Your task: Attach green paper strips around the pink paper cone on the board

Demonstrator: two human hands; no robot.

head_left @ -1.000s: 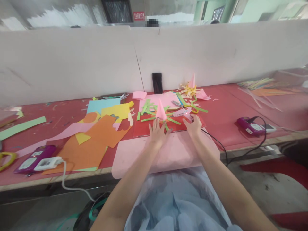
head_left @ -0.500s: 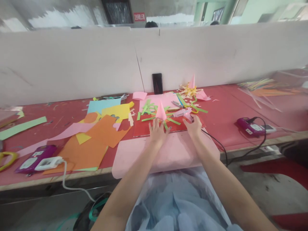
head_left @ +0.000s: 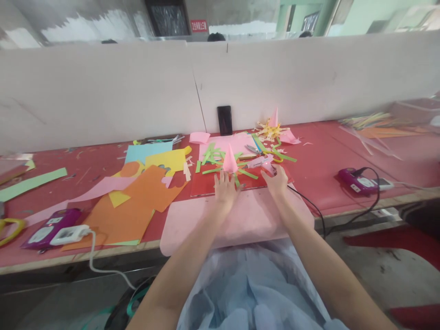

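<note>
A pink paper cone stands upright on a fan of green paper strips, over a red board. My left hand is just in front of the cone, its fingers spread and pointing forward; whether the fingertips press on the strips I cannot make out. To the right, my right hand has its fingers curled round the handle end of a pink hot glue gun. The gun's nozzle points left toward the cone, and a black cord runs out past the wrist. Scissors with yellow handles lie behind the gun.
Orange sheets, yellow paper and blue paper spread to the left. A purple power strip sits at each side. A phone leans on the white partition. Another pink cone with yellow strips stands behind.
My left hand has drawn back very slightly from the cone toward me. My right hand and the glue gun look unmoved.
</note>
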